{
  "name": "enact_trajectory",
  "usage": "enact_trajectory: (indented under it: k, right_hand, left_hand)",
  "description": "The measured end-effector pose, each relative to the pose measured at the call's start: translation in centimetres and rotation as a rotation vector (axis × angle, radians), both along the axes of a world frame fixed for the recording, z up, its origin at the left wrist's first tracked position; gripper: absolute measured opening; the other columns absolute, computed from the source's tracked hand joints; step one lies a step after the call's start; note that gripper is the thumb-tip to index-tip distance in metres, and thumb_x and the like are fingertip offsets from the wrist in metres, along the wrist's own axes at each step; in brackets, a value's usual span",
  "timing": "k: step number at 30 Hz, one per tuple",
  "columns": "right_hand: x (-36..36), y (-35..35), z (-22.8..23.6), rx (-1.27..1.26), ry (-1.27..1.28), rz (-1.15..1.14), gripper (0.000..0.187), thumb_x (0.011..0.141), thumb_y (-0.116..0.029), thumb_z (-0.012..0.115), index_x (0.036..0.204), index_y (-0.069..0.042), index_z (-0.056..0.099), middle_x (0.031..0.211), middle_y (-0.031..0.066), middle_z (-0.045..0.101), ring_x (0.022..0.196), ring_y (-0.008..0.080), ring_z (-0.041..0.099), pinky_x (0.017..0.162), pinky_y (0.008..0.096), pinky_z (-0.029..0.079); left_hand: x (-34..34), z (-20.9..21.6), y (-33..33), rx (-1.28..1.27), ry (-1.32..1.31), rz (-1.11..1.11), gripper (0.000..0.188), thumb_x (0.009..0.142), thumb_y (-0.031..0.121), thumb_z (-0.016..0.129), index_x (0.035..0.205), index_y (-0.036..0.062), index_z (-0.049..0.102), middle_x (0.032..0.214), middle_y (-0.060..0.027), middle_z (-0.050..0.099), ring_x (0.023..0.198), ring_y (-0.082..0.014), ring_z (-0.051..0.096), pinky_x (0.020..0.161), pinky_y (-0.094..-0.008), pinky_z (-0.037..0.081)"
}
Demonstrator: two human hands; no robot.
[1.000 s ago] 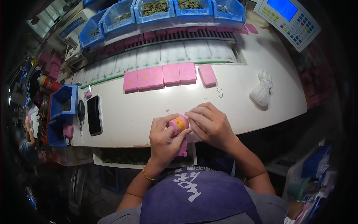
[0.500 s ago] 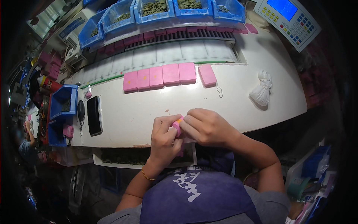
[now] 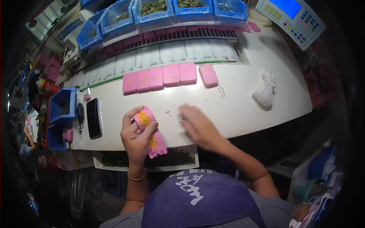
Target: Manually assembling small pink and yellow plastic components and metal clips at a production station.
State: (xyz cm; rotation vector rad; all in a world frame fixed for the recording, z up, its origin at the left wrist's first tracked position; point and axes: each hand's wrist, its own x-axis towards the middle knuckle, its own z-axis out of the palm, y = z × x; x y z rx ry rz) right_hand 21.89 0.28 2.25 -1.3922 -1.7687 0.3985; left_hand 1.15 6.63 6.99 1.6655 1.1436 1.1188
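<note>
My left hand (image 3: 137, 137) is closed on a bendy pink rubber mould (image 3: 158, 141), over the table's near edge. The mould curves away from my thumb, its inner face showing two yellow patches and a notched lower end. To its right, my right hand (image 3: 200, 129) is low over the white table, slightly blurred, with its fingers stretched out and nothing visible in them. Tiny dark bits lie by its fingertips. Further back, several pink blocks (image 3: 171, 75) stand side by side in a row, with a separate pink block (image 3: 208, 75) just right of them.
A phone (image 3: 94, 118) and a dark key fob (image 3: 80, 113) lie at left beside blue bins (image 3: 62, 102). A white tied cloth bundle (image 3: 263, 94) is at right. Blue bins of greenish pieces (image 3: 153, 7) line the back. A white tray (image 3: 144, 167) sits below the table edge.
My hands have come apart. The left has moved left with the mould, which is now spread open rather than folded small between both hands. The right has let go and drawn away.
</note>
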Motion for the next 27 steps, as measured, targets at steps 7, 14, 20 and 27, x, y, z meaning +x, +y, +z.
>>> enact_trajectory:
  k: [7,14,20,27]
  right_hand:
    - [-7.1,-2.6,-2.2,0.082,-0.036,0.657,0.027,0.086,-0.007,0.063,0.111,0.001,0.064,0.12,0.0187,0.061,0.116,0.0338,0.058,0.097,0.0421,0.049]
    - [-2.4,-4.7,1.3,-0.733,0.983,0.237,0.03,0.101,-0.026,0.055,0.118,-0.002,0.062,0.089,0.007,0.066,0.075,0.0147,0.066,0.063,0.0263,0.054]
    - [-3.0,-3.3,3.4,-0.91,1.021,0.357,0.034,0.104,-0.033,0.051,0.122,-0.004,0.052,0.088,0.0044,0.063,0.074,0.009,0.062,0.06,0.0232,0.053]
    - [0.4,-1.9,5.0,-1.163,0.544,0.494,0.04,0.104,-0.035,0.05,0.087,-0.001,0.064,0.067,0.0043,0.062,0.056,0.0121,0.06,0.056,0.0256,0.05]
  left_hand:
    - [-0.5,0.9,-0.5,-0.023,-0.063,0.04,0.013,0.081,-0.001,0.073,0.092,-0.0078,0.07,0.127,-0.0094,0.055,0.097,-0.0141,0.06,0.081,-0.0265,0.05]
    - [1.7,-0.5,-2.2,-0.053,-0.097,0.063,0.015,0.076,0.003,0.079,0.088,-0.0034,0.073,0.124,-0.0115,0.058,0.109,-0.0215,0.057,0.089,-0.0323,0.048]
    - [4.3,-3.1,-1.3,-0.193,-0.366,-0.042,0.044,0.105,0.031,0.048,0.11,-0.0101,0.062,0.12,-0.0126,0.06,0.103,-0.0197,0.058,0.091,-0.0309,0.047]
    - [5.7,-1.5,-1.5,-0.909,-0.957,-0.438,0.067,0.105,0.054,0.028,0.122,-0.0061,0.053,0.085,-0.0133,0.063,0.073,-0.0181,0.065,0.069,-0.0338,0.056]
